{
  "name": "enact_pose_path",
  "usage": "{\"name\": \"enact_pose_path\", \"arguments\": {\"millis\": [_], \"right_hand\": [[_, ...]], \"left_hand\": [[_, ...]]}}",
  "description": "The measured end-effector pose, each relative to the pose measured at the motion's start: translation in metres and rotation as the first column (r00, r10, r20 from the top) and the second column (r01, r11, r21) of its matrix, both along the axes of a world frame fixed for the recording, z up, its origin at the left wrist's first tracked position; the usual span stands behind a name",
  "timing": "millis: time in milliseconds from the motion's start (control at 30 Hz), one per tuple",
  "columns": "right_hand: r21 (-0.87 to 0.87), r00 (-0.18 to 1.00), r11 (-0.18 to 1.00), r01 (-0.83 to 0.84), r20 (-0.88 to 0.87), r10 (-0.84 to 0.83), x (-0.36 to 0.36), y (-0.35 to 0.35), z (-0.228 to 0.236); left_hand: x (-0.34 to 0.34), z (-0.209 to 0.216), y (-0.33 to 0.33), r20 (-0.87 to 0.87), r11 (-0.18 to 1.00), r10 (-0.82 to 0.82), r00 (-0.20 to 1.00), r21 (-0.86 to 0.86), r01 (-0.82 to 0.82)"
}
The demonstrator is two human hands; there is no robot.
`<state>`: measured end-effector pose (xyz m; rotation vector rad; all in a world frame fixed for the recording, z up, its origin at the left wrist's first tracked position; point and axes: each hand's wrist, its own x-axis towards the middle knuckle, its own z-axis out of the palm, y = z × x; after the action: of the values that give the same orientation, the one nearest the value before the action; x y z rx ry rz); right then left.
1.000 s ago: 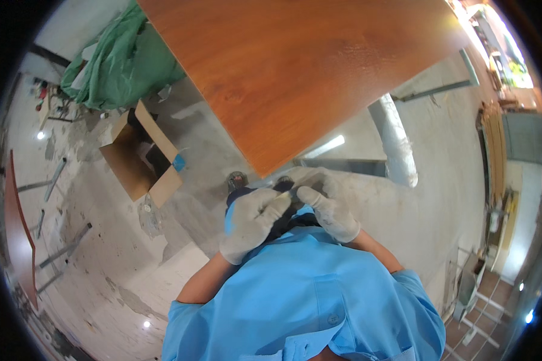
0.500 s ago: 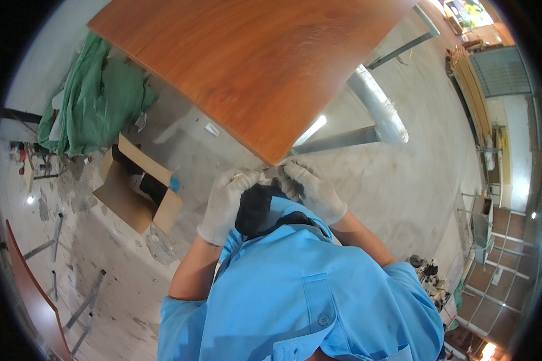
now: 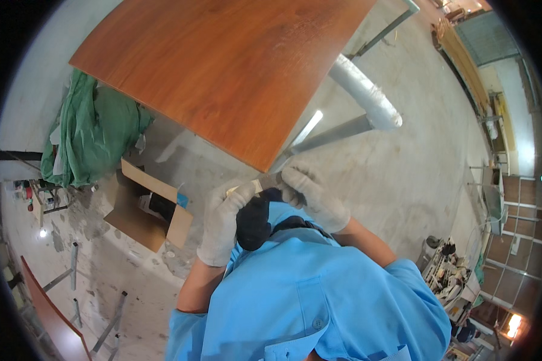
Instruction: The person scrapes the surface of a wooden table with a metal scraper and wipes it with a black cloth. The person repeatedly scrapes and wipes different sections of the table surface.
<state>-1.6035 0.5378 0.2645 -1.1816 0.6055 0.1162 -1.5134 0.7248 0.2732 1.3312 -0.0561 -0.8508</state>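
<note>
Both gloved hands, left (image 3: 223, 222) and right (image 3: 313, 195), pinched on a small flat piece (image 3: 266, 180), perhaps metal, partly hidden.

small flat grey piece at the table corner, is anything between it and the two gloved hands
Nothing visible. The left hand and the right hand both pinch the small flat grey piece directly, just off the corner of the brown wooden tabletop. A dark object sits below the hands, against the blue shirt, not between them.

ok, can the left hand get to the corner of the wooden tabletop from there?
Probably yes: the left hand is near the wooden tabletop corner, nothing between, but it pinches a small flat piece with the right hand.
</note>
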Motion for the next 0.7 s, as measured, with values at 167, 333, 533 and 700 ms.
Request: {"name": "enact_pose_path", "arguments": {"millis": [167, 333, 533, 700], "right_hand": [[-0.022, 0.996, 1.000, -0.013, -0.087, 0.011, -0.003, 0.000, 0.003], [-0.039, 0.997, 0.999, 0.032, 0.079, -0.028, -0.004, 0.002, -0.017], [-0.151, 0.996, 0.989, 0.009, 0.088, 0.004, -0.004, -0.001, -0.022], [-0.171, 0.993, 0.985, 0.004, 0.116, 0.016, -0.005, 0.004, -0.024]], "left_hand": [[0.001, 0.006, -0.004, 0.006, 0.999, 0.020, 1.000, 0.034, -0.021], [0.014, -0.014, -0.001, 0.213, 0.994, -0.112, 0.971, 0.010, 0.112], [0.013, -0.027, 0.005, 0.273, 0.991, -0.135, 0.953, 0.059, 0.123], [0.011, -0.031, 0.005, 0.248, 0.992, -0.114, 0.962, 0.080, 0.097]]}}
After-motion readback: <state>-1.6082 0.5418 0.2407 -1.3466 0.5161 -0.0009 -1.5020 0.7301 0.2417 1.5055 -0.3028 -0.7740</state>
